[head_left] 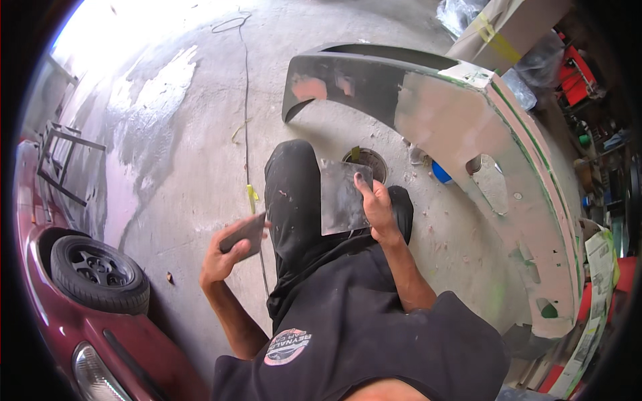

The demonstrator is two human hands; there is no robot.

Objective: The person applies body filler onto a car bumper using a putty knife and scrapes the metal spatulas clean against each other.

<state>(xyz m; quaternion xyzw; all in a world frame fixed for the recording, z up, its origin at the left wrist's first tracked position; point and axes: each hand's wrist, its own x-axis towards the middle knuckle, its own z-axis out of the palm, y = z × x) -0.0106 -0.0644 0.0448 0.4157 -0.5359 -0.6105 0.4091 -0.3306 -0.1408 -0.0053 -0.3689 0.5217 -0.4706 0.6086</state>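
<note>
My left hand (pixel 218 259) is closed round a small, dark, flat rectangular piece (pixel 245 235), its thumb lying on the face. My right hand (pixel 382 212) grips a larger grey, smudged flat square plate (pixel 342 202) by its right edge, thumb on top. That plate is held over my lap, between my knees; what the two pieces are made of I cannot tell. Beyond it, partly hidden, stands a round container (pixel 378 160) with a yellowish tab at its rim. A large car bumper (pixel 445 110), dark grey with pinkish and pale patches, curves along the far and right side.
To the left is a maroon car (pixel 73 301) with a wheel (pixel 100 271). A dark metal frame (pixel 73 139) stands behind it. A thin cable (pixel 247 100) runs across the concrete floor (pixel 194 167). A blue round object (pixel 441 172) lies by the bumper, and red tool trays (pixel 576 77) are at far right.
</note>
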